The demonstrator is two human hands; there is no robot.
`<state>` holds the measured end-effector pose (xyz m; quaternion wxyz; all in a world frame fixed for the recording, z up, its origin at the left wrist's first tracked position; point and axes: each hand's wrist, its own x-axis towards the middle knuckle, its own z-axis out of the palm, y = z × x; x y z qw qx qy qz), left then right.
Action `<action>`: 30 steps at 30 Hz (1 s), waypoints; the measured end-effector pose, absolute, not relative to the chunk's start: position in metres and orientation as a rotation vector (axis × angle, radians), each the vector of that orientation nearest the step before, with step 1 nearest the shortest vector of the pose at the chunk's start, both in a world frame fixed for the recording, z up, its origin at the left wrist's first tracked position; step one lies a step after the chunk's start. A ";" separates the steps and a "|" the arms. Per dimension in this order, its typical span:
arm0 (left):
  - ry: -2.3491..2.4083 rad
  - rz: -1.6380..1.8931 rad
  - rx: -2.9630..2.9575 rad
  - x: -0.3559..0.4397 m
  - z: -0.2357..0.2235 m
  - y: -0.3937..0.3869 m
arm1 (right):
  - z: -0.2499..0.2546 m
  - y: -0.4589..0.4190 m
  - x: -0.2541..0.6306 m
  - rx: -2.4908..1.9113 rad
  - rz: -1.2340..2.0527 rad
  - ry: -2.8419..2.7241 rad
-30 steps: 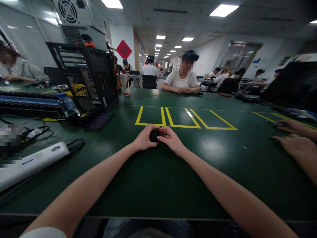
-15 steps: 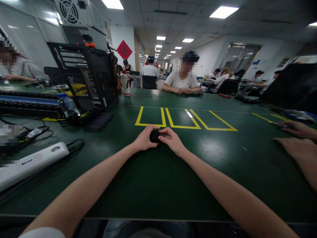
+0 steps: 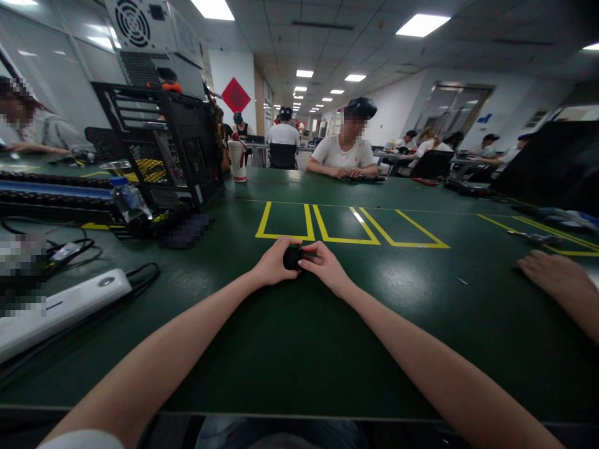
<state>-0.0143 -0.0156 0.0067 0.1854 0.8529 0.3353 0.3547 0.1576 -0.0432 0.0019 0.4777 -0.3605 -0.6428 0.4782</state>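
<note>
Both my arms reach forward over the dark green table (image 3: 290,349). My left hand (image 3: 272,265) and my right hand (image 3: 324,265) meet at the table's middle, fingers curled around a small black object (image 3: 292,257) held between them. The object is mostly hidden by my fingers, so its shape is unclear. It sits just short of the yellow taped rectangles (image 3: 349,224) marked on the table.
A black open computer case (image 3: 161,143) with a water bottle (image 3: 128,201) stands at left. A white power strip (image 3: 60,305) and cables lie at near left. A co-worker's hand (image 3: 555,277) rests at the right edge. A seated person (image 3: 346,149) faces me across the table.
My hands have stayed closed on the black object. At right, one of the co-worker's two hands has left the view; the other still rests on the table.
</note>
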 end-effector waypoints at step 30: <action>0.940 1.020 2.406 -0.013 0.005 -0.014 | 0.005 -0.046 0.153 -0.921 0.975 -1.698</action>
